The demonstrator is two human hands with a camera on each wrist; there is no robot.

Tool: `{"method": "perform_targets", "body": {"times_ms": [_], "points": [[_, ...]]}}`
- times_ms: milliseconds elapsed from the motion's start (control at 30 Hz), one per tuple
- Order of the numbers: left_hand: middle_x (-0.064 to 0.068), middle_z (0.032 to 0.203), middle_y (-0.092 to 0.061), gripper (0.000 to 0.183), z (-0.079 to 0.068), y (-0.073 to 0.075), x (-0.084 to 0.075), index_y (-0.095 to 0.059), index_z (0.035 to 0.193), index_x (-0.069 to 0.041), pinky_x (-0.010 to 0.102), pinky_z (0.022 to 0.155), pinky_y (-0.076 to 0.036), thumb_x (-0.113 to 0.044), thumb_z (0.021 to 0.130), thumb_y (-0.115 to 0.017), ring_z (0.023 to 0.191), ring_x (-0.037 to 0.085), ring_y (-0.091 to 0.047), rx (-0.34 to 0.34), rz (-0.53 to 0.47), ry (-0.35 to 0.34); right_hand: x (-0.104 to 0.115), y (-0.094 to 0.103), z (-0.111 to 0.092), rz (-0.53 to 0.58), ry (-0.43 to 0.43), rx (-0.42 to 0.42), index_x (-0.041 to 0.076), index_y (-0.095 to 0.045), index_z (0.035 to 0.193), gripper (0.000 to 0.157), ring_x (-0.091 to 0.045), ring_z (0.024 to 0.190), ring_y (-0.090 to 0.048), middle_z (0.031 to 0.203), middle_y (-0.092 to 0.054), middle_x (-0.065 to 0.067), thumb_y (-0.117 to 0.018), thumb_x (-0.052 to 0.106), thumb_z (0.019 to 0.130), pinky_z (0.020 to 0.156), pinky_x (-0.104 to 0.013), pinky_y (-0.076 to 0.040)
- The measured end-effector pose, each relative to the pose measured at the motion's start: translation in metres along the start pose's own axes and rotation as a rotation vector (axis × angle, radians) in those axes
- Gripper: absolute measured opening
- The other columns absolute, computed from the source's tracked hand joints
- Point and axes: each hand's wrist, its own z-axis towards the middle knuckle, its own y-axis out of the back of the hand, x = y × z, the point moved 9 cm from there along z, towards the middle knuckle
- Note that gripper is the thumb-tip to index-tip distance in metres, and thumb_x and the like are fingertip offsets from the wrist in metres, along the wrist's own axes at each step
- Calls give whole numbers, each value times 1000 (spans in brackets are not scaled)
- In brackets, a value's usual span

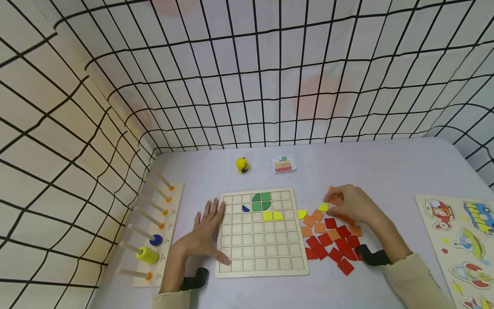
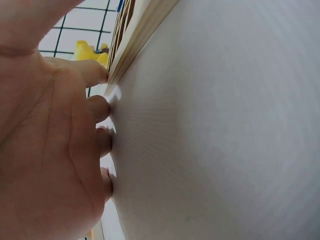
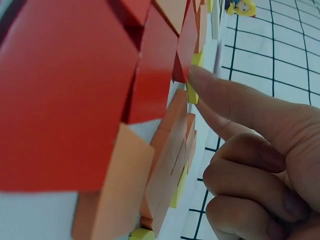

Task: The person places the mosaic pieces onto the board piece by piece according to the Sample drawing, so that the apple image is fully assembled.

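Note:
My left hand (image 1: 206, 234) lies spread along the left edge of a wooden grid board (image 1: 254, 246), its thumb over the lower left corner. On the board are green tiles (image 1: 261, 201), two yellow tiles (image 1: 272, 215) and a small dark blue piece (image 1: 245, 208). Right of the board, my right hand (image 1: 353, 204) pinches a yellow tile (image 1: 323, 207) between thumb and index finger, low among the loose pieces; its other fingers are curled in the right wrist view. Around it lie several orange tiles (image 1: 308, 220) and red tiles (image 1: 345, 266). Another yellow tile (image 1: 302, 213) rests near the board's right edge.
A pegboard (image 1: 174, 201) with upright pegs stands at the left, bearing yellow-green rings (image 1: 147, 255) and a blue ring (image 1: 156, 240). Behind the board are a yellow figure (image 1: 242, 165) and a small pattern card (image 1: 284, 164). A picture puzzle (image 1: 455, 249) lies at the right.

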Motion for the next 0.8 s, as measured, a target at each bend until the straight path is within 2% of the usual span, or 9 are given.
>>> {"method": "perform_targets", "body": {"times_ms": [133, 300, 367, 433, 567, 667, 800], "points": [[13, 173, 19, 158, 0, 0, 0, 0, 167, -13, 67, 126, 13, -46, 52, -103, 160, 37, 21, -2, -5, -5, -2, -2, 1, -19, -11, -7, -1, -75, 107, 30, -22, 81, -48, 81, -55, -9, -85, 16, 84, 58, -28, -42], [13, 173, 19, 158, 0, 0, 0, 1, 167, -14, 66, 126, 13, -46, 52, -103, 160, 37, 22, 3, -4, -4, 4, 1, 0, -45, 14, -37, -2, -74, 107, 28, -27, 88, -55, 94, -67, -17, -81, 15, 87, 67, -34, -55], [13, 173, 20, 158, -1, 0, 1, 1, 167, -14, 66, 126, 13, -47, 52, -103, 160, 36, 22, 5, -4, 1, 11, 0, 1, -23, 22, -46, -2, -74, 108, 28, -26, 84, -56, 90, -68, -16, -80, 17, 88, 67, -34, -56], [13, 173, 20, 159, -1, 0, 2, 2, 167, -15, 66, 126, 13, -46, 52, -103, 160, 36, 22, 5, -6, 7, 23, -5, 3, 26, 37, -40, -1, -73, 111, 30, -23, 74, -55, 79, -63, -12, -79, 19, 90, 61, -30, -53], [13, 173, 20, 159, -1, 0, 2, 1, 167, -15, 67, 126, 13, -47, 52, -103, 160, 36, 22, 6, 2, 7, 58, -27, 9, 135, 92, 22, 3, -73, 115, 31, -16, 53, -39, 61, -40, -2, -79, 21, 91, 47, -21, -31], [13, 173, 19, 158, 0, 0, 1, 1, 167, -14, 66, 127, 13, -47, 52, -103, 160, 36, 21, 4, 8, 3, 87, -50, 13, 175, 160, 75, 4, -75, 112, 26, -13, 50, -32, 59, -34, 3, -80, 17, 90, 47, -20, -23], [12, 173, 19, 159, 1, 0, 0, 1, 167, -14, 66, 127, 13, -47, 52, -103, 160, 36, 21, 4, 11, 7, 120, -76, 20, 144, 224, 91, 5, -77, 103, 20, -11, 54, -32, 58, -33, 5, -84, 14, 86, 51, -20, -20]]}}
